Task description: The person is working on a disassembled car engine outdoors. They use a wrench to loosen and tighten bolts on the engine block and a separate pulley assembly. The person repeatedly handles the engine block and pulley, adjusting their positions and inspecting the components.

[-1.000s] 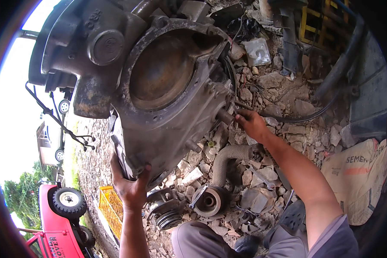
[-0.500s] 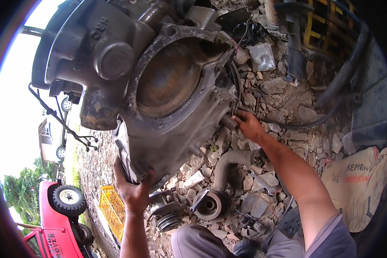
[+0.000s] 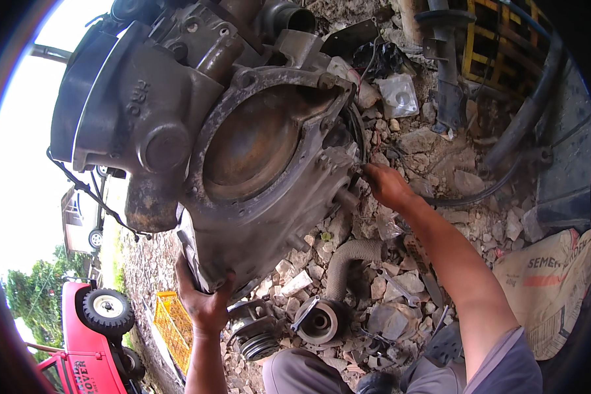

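Note:
A large cast-metal engine assembly (image 3: 141, 111) fills the upper middle, with a housing (image 3: 249, 230) around a round, rust-stained recess (image 3: 249, 148). My left hand (image 3: 203, 295) grips the housing's lower-left edge, thumb over its face. At the right edge, my right hand (image 3: 391, 187) has closed fingers just above a short projecting pipe (image 3: 345, 197); what they pinch is unclear. Beneath the housing lie a ribbed curved hose (image 3: 338, 269), a round pulley (image 3: 318, 322) with a wrench (image 3: 303, 315) on it, and a grooved metal part (image 3: 256, 335).
Broken stone and rubble (image 3: 420, 141) cover the ground, with another wrench (image 3: 400, 289). At the right are a paper sack (image 3: 538, 289) and dark pipes (image 3: 519, 125). A yellow crate (image 3: 171, 328), red vehicle (image 3: 75, 328) and yellow grid (image 3: 479, 52) sit farther out.
The housing appears lower in view, showing more of the engine's top. My right hand has moved slightly up and right, off the short pipe's end. My left hand keeps its grip.

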Demonstrator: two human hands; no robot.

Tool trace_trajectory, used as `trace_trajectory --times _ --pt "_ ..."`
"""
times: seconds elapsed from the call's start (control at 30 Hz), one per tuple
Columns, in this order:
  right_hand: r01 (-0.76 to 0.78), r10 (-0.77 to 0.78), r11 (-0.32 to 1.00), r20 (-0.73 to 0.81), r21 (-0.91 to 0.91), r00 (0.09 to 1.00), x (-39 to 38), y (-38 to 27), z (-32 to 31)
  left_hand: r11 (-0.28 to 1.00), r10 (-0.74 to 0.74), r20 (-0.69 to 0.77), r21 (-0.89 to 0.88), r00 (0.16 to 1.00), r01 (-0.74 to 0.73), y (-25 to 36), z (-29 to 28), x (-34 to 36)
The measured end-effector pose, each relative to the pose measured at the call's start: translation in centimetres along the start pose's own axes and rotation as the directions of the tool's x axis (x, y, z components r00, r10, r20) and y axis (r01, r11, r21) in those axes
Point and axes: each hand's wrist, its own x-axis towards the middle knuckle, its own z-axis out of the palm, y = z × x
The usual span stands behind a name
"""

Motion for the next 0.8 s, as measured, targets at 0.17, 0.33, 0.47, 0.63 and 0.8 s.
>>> trace_trajectory --times 0.17,0.33,0.47,0.63,0.8 --pt "0.048 -0.035 0.99 0.103 -0.133 0.994 -0.4 -1.0 -1.0 0.999 -0.008 0.024 -0.033 1.0 0.008 -0.1 0.0 0.0" --pt "-0.035 0.022 0.998 0.213 0.058 0.977 -0.5 -0.5 -0.7 0.999 0.02 0.012 -0.036 1.0 -0.02 0.0 0.2 0.1" --pt "-0.039 0.075 0.993 0.331 -0.112 0.941 0.1 -1.1 -0.9 0.996 -0.029 0.042 -0.08 0.999 0.032 0.1 0.0 0.0" --pt "0.07 0.088 0.95 0.475 -0.304 0.876 1.4 -0.9 -1.8 0.998 -0.036 0.057 -0.05 0.998 0.039 0.2 -0.3 -0.1" --pt "0.335 0.024 0.771 0.551 -0.541 0.834 4.0 -0.1 -5.0 1.0 -0.017 0.055 0.007 0.998 0.016 -0.1 -0.4 0.0"
